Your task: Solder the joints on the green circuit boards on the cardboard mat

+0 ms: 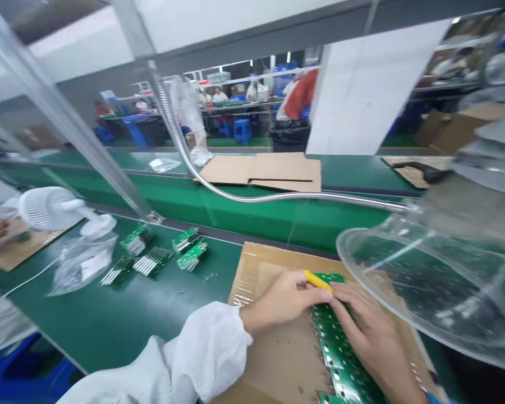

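Note:
My left hand (292, 297) is closed round a yellow object (318, 280), perhaps a tool handle, above the upper end of a row of green circuit boards (334, 342). Beside it, my right hand (368, 322) rests over the boards, its fingertips pressed together next to the yellow object's lower end; what they hold, if anything, is hidden. The boards lie on a cardboard sheet (286, 359) with taped edges.
Several green boards with pins (154, 261) stand on the table left of the cardboard. A white fan (50, 207) and plastic bag (84, 264) are further left. A clear hood (429, 280) hangs at right, joined to a metal hose (252, 199).

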{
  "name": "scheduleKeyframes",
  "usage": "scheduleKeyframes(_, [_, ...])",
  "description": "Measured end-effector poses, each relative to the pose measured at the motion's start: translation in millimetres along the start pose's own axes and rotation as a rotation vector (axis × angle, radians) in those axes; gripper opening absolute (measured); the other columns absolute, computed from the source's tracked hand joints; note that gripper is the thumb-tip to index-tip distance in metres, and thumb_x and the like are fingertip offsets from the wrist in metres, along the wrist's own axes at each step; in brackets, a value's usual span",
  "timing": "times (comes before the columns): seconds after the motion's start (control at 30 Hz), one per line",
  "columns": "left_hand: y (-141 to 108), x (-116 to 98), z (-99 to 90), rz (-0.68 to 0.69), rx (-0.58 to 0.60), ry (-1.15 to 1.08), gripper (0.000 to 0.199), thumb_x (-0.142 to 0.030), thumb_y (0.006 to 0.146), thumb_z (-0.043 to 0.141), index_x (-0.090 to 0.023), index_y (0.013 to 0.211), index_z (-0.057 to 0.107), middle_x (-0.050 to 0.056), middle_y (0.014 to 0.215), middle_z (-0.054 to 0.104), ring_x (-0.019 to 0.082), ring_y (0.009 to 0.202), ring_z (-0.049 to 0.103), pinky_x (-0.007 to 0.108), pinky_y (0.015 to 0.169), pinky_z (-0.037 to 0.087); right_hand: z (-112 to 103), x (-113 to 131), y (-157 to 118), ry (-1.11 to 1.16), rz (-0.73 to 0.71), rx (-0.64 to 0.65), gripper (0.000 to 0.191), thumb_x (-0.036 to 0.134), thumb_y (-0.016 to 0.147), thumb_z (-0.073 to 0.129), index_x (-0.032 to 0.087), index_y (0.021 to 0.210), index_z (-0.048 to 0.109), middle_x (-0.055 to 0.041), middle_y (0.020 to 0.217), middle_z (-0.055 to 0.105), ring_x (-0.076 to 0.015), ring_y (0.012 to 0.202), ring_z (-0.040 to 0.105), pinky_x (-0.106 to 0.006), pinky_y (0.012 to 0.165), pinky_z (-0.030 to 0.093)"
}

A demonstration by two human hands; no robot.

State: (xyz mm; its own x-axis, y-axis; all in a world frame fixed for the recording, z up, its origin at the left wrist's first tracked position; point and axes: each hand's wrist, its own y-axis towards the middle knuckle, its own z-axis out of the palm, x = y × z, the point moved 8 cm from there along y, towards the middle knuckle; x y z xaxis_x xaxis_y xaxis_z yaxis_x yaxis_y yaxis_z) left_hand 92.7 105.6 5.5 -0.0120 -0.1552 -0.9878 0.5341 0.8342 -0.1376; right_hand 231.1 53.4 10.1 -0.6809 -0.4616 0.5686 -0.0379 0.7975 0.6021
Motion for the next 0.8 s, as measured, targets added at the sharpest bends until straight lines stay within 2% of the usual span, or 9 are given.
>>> scheduleKeyframes(0.07, [-4,3,1.4,-0.078,0.017,-0.121,0.035,-0.049,0.077,0.079,-0.016,0.083,0.073,-0.003,0.069,0.062,0.008,0.062,0.049,0.024,0.062,0.037,-2,-3,2,-0.013,0.046,-0.004,0.031,0.055,0.099,0.057,0.027,0.102,0.071,-0.0046,0.097,0.079,-0.0260,0.087,0.077,-0.039,0.079,0.063])
scheduleKeyframes(0.17, [-11,9,-1.2,-0.145,0.020,-0.183,0.045,-0.058,0.068,0.082,-0.016,0.072,0.066,-0.006,0.060,0.050,0.006,0.055,0.040,0.025,0.055,0.026,-4,1,4,0.020,0.055,0.029,0.031,0.056,0.097,0.060,0.028,0.100,0.072,-0.0038,0.095,0.080,-0.0250,0.083,0.078,-0.036,0.075,0.063])
scheduleKeyframes(0.27, [-14,15,-2.1,-0.192,0.024,-0.205,0.052,-0.064,0.060,0.084,-0.017,0.069,0.063,-0.006,0.059,0.050,0.006,0.054,0.040,0.026,0.053,0.024,-3,6,4,0.093,0.026,0.078,0.026,0.051,0.097,0.062,0.028,0.096,0.074,-0.0044,0.095,0.080,-0.0231,0.081,0.077,-0.032,0.075,0.063])
scheduleKeyframes(0.4, [-11,19,-6.0,-0.182,-0.008,-0.069,0.049,-0.062,0.065,0.084,-0.017,0.073,0.067,-0.006,0.061,0.052,0.007,0.054,0.041,0.025,0.053,0.027,2,3,5,0.167,0.102,0.153,0.026,0.047,0.099,0.058,0.027,0.091,0.073,-0.0031,0.085,0.076,-0.0203,0.074,0.074,-0.026,0.067,0.060])
scheduleKeyframes(0.5, [-7,0,-18.4,0.072,-0.113,0.327,0.035,-0.051,0.078,0.080,-0.018,0.075,0.070,-0.002,0.068,0.062,0.010,0.061,0.051,0.026,0.058,0.036,6,0,6,0.238,0.221,0.241,0.029,0.048,0.101,0.054,0.026,0.090,0.069,-0.0019,0.080,0.071,-0.0195,0.074,0.070,-0.026,0.067,0.058])
scheduleKeyframes(0.57, [-9,-18,-12.5,0.321,-0.057,0.587,0.028,-0.044,0.090,0.072,-0.019,0.076,0.073,0.001,0.074,0.070,0.013,0.069,0.060,0.026,0.064,0.043,7,1,6,0.294,0.301,0.295,0.033,0.050,0.103,0.050,0.025,0.087,0.065,-0.0013,0.078,0.067,-0.0192,0.074,0.066,-0.026,0.069,0.056])
scheduleKeyframes(0.63, [-15,-31,-1.9,0.533,0.042,0.728,0.027,-0.040,0.097,0.064,-0.022,0.084,0.077,0.003,0.082,0.076,0.015,0.077,0.068,0.027,0.071,0.049,7,4,7,0.363,0.352,0.316,0.038,0.051,0.104,0.046,0.024,0.082,0.061,-0.0010,0.076,0.064,-0.0189,0.074,0.063,-0.027,0.072,0.055])
scheduleKeyframes(0.7, [-20,-39,3.4,0.651,0.071,0.801,0.023,-0.039,0.099,0.061,-0.024,0.093,0.078,0.002,0.090,0.079,0.015,0.082,0.072,0.027,0.077,0.052,6,8,8,0.442,0.389,0.311,0.041,0.053,0.104,0.044,0.024,0.080,0.060,-0.0011,0.077,0.063,-0.0187,0.075,0.062,-0.029,0.077,0.055])
scheduleKeyframes(0.8, [-26,-49,6.4,0.776,0.005,0.914,0.016,-0.033,0.099,0.063,-0.027,0.102,0.077,0.001,0.098,0.080,0.016,0.088,0.074,0.029,0.084,0.055,10,9,9,0.537,0.428,0.286,0.043,0.053,0.105,0.043,0.022,0.081,0.060,-0.0013,0.078,0.064,-0.0186,0.080,0.063,-0.031,0.082,0.054])
